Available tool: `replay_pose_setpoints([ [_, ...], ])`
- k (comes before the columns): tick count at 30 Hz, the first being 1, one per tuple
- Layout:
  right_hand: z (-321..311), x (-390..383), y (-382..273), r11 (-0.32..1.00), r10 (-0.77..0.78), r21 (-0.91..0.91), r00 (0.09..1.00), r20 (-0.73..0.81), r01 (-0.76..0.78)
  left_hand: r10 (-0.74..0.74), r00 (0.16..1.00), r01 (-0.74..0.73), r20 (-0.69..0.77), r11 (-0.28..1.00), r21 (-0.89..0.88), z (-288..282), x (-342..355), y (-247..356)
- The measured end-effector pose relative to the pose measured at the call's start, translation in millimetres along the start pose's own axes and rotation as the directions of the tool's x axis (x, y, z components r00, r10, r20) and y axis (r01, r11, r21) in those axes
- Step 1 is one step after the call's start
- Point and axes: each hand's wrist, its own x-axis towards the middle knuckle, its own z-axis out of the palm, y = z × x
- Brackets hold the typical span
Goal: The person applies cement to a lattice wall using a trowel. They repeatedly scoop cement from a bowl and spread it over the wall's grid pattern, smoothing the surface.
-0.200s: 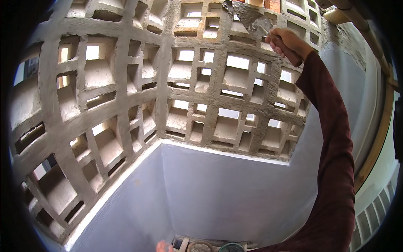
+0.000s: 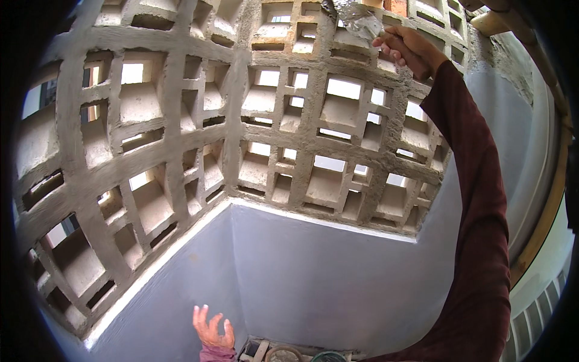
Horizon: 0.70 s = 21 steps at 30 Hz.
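Observation:
High at the upper right, my right hand (image 2: 412, 49) is wrapped round the brown handle of a trowel (image 2: 358, 22). Its metal blade is smeared with wet grey mortar and lies against or close in front of the openwork block wall (image 2: 309, 130); contact cannot be made out. My left hand (image 2: 212, 332) is low in the view, in front of the smooth blue-grey wall (image 2: 338, 259). Its fingers are spread and curved, with nothing in them.
Bamboo poles (image 2: 512, 27) stand along the right edge. Below, beside my left hand, are a round container (image 2: 283, 355) and a green-rimmed one (image 2: 329, 356), both partly cut off. A white ledge (image 2: 313, 222) runs under the block wall. An orange brick (image 2: 396, 7) shows at the top.
My left hand has risen into fuller view at the bottom, its fingers spread. My right hand and the trowel have shifted slightly left and up.

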Motion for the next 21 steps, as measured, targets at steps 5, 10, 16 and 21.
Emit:
replay_pose_setpoints([
  [5,-11.9,5.8,-5.4,0.976,-0.136,-0.166,0.99,0.033,0.139,0.038,0.977,0.007,-0.208,0.978,0.21,-40.0,32.1,33.6],
  [10,-4.3,-1.6,-13.8,1.0,0.006,-0.03,0.997,0.072,-0.004,0.139,0.923,0.024,-0.359,0.909,0.415,-61.9,25.6,10.9],
  [16,11.0,-8.8,-4.3,0.996,0.001,-0.09,1.0,-0.028,-0.003,0.249,0.847,0.02,-0.469,0.867,0.497,-85.3,49.1,-11.1],
  [21,19.1,-5.6,14.1,0.995,0.094,-0.017,0.995,0.029,-0.094,0.281,0.837,0.014,-0.47,0.847,0.531,-95.4,39.9,-36.6],
])
